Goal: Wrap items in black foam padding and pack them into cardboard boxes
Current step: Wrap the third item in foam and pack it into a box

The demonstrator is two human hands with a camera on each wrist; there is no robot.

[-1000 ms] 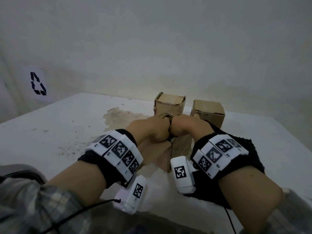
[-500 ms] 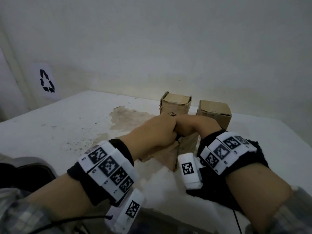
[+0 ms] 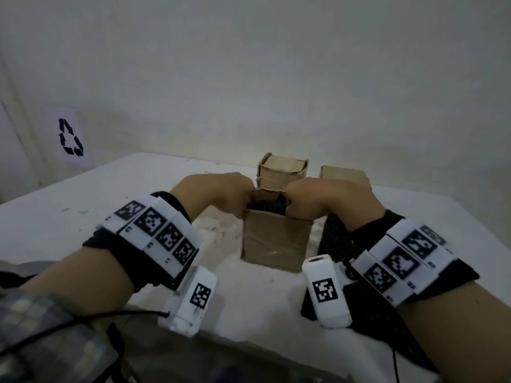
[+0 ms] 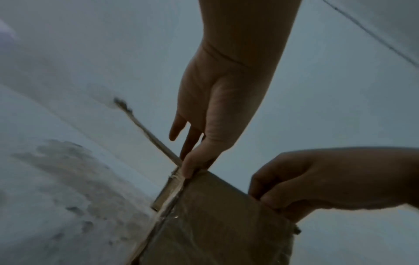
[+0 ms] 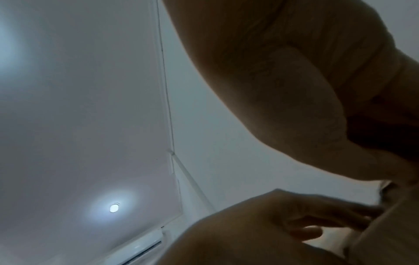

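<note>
A small brown cardboard box (image 3: 275, 239) stands open near the front edge of the white, stained tabletop (image 3: 83, 205), and dark, textured black foam padding (image 3: 269, 207) shows in its mouth, so a wrapped item seems to be seated inside already, though the item itself is hidden. The left hand (image 3: 221, 193) pinches the box's upper left edge between thumb and fingertips, clearly seen in the left wrist view, while the right hand (image 3: 318, 200) curls over the upper right rim with its fingers gripping the cardboard there; the two hands sit apart, one on each side of the opening. Behind this box stand two more small brown cardboard boxes, one (image 3: 282, 172) directly behind with its top flaps folded in and another (image 3: 343, 175) to its right, both looking closed and so probably packed. A further piece of black foam (image 3: 334, 239) lies on the tabletop just right of the open box, under the right wrist. By my reading the packing is well along: this box still needs its flaps folded shut, and the loose foam suggests at least one more item may remain.
</note>
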